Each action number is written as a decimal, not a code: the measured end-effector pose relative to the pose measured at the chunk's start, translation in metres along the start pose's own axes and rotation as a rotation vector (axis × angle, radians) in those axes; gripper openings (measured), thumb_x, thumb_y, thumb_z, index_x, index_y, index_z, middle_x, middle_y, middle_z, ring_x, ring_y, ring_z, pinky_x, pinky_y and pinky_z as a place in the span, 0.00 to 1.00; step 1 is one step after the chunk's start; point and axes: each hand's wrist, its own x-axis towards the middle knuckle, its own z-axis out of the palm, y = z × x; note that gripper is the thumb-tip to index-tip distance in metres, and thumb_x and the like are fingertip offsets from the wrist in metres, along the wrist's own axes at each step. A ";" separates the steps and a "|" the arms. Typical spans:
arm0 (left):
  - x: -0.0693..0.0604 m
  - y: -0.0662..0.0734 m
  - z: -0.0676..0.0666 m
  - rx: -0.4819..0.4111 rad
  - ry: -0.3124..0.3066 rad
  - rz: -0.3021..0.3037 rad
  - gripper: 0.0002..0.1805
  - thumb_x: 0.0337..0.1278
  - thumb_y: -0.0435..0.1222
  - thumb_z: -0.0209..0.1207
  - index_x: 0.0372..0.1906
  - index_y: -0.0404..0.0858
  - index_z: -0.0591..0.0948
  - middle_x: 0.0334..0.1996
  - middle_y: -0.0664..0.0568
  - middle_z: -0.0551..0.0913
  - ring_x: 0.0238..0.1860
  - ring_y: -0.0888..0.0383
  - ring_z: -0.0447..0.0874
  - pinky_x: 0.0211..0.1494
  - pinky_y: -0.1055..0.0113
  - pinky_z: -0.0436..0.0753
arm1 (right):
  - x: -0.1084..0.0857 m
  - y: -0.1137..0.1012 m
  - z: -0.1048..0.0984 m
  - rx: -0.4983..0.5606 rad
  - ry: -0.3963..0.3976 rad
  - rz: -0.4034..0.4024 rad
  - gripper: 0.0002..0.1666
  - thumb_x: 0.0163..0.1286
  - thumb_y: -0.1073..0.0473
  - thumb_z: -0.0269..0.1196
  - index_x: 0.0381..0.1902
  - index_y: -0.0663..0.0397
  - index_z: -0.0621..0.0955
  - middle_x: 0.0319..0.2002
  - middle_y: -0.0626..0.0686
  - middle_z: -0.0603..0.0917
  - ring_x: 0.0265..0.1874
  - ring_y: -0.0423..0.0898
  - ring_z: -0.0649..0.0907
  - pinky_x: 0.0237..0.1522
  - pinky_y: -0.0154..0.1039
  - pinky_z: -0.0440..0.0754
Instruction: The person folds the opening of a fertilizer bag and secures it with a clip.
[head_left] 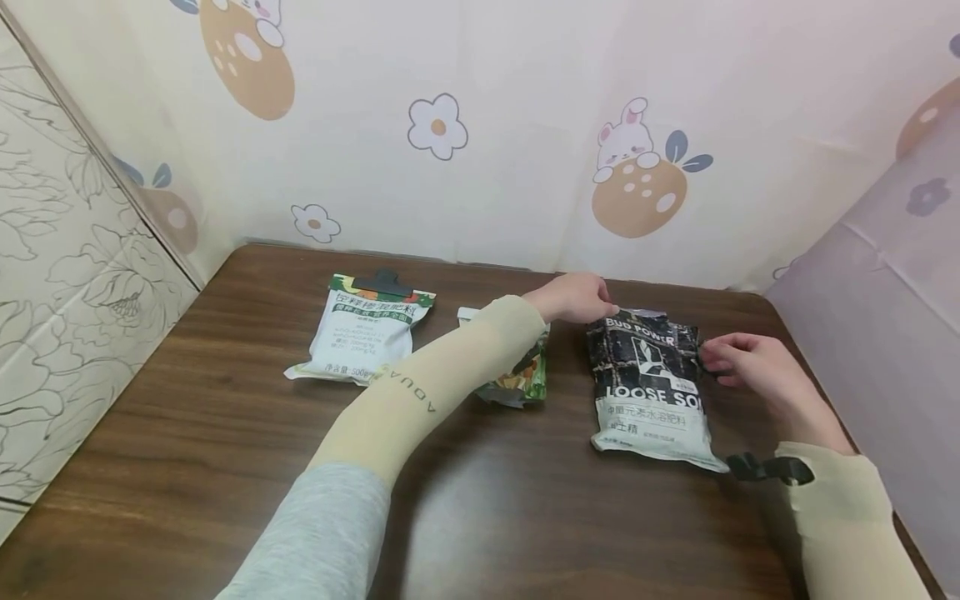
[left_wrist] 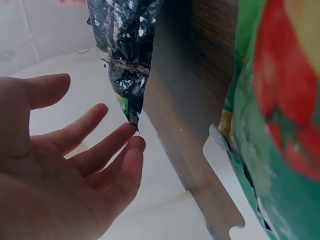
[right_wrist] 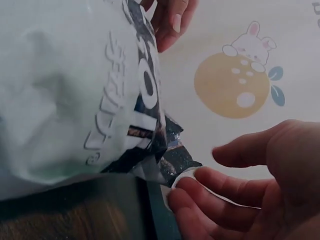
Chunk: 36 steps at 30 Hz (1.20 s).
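A black-and-white fertilizer bag (head_left: pixel 651 398) printed "BUD POWER" and "LOOSE SO…" lies on the right part of the table. My left hand (head_left: pixel 572 297) is at its upper left corner. In the left wrist view, loosely bent fingertips of that hand (left_wrist: pixel 75 165) meet the dark corner of the bag (left_wrist: pixel 125 55), thumb apart. My right hand (head_left: pixel 753 367) is beside the bag's upper right side. Seen from the right wrist, its fingertips (right_wrist: pixel 220 195) touch the bag's dark corner (right_wrist: pixel 177 157), and the thumb stands away.
A white fertilizer pouch (head_left: pixel 360 333) with a black clip (head_left: pixel 384 283) lies at the left. Behind my left forearm, a green pouch (head_left: pixel 528 375) is partly hidden. The brown wooden table (head_left: pixel 525 508) ends at a patterned wall covering (head_left: pixel 517 183).
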 end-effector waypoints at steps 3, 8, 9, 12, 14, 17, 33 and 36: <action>0.001 0.000 -0.002 -0.007 -0.013 -0.019 0.19 0.73 0.50 0.52 0.53 0.41 0.83 0.49 0.55 0.83 0.49 0.60 0.79 0.52 0.68 0.75 | 0.000 0.001 0.002 -0.029 -0.024 0.029 0.31 0.77 0.51 0.57 0.61 0.76 0.72 0.50 0.64 0.83 0.35 0.31 0.83 0.38 0.38 0.85; 0.005 -0.001 -0.004 -0.001 -0.011 -0.019 0.15 0.74 0.46 0.52 0.41 0.39 0.83 0.37 0.54 0.82 0.39 0.59 0.77 0.44 0.67 0.74 | 0.002 0.003 0.004 -0.009 -0.051 0.040 0.34 0.75 0.52 0.60 0.62 0.79 0.70 0.50 0.64 0.82 0.35 0.34 0.83 0.39 0.41 0.85; 0.006 -0.001 -0.004 -0.003 -0.014 -0.019 0.15 0.74 0.46 0.52 0.41 0.39 0.82 0.37 0.53 0.82 0.38 0.58 0.77 0.44 0.67 0.74 | 0.002 0.003 0.005 -0.009 -0.053 0.040 0.35 0.75 0.52 0.60 0.62 0.80 0.69 0.49 0.63 0.83 0.35 0.35 0.83 0.38 0.40 0.85; 0.007 -0.002 -0.003 -0.016 -0.030 -0.015 0.15 0.74 0.44 0.52 0.44 0.38 0.83 0.40 0.52 0.82 0.40 0.58 0.78 0.45 0.67 0.75 | 0.005 0.005 0.007 0.004 -0.058 0.054 0.35 0.74 0.53 0.61 0.63 0.81 0.68 0.45 0.59 0.83 0.34 0.37 0.82 0.38 0.39 0.85; 0.008 -0.003 -0.003 -0.020 -0.039 -0.013 0.15 0.74 0.44 0.53 0.48 0.38 0.83 0.45 0.51 0.83 0.43 0.58 0.79 0.48 0.67 0.76 | 0.006 0.006 0.009 0.010 -0.059 0.064 0.35 0.74 0.54 0.62 0.63 0.81 0.68 0.42 0.56 0.82 0.32 0.38 0.82 0.36 0.38 0.85; 0.010 -0.004 -0.001 0.004 -0.035 -0.002 0.15 0.73 0.43 0.53 0.52 0.39 0.84 0.51 0.52 0.83 0.48 0.59 0.79 0.52 0.67 0.76 | 0.008 0.008 0.012 0.031 -0.068 0.069 0.34 0.73 0.57 0.62 0.62 0.81 0.67 0.39 0.53 0.81 0.31 0.38 0.82 0.36 0.38 0.85; 0.005 -0.003 -0.006 -0.114 0.176 -0.029 0.05 0.64 0.39 0.66 0.42 0.44 0.85 0.41 0.58 0.84 0.42 0.61 0.78 0.45 0.70 0.75 | 0.004 0.008 0.007 0.057 -0.034 0.068 0.32 0.71 0.59 0.65 0.61 0.79 0.69 0.34 0.47 0.81 0.28 0.37 0.81 0.32 0.35 0.84; 0.005 -0.003 -0.007 -0.130 0.209 -0.026 0.05 0.61 0.38 0.68 0.41 0.44 0.87 0.41 0.59 0.85 0.42 0.61 0.79 0.46 0.70 0.76 | 0.004 0.007 0.005 0.052 -0.026 0.059 0.33 0.71 0.58 0.65 0.62 0.79 0.69 0.33 0.45 0.82 0.27 0.37 0.81 0.31 0.35 0.83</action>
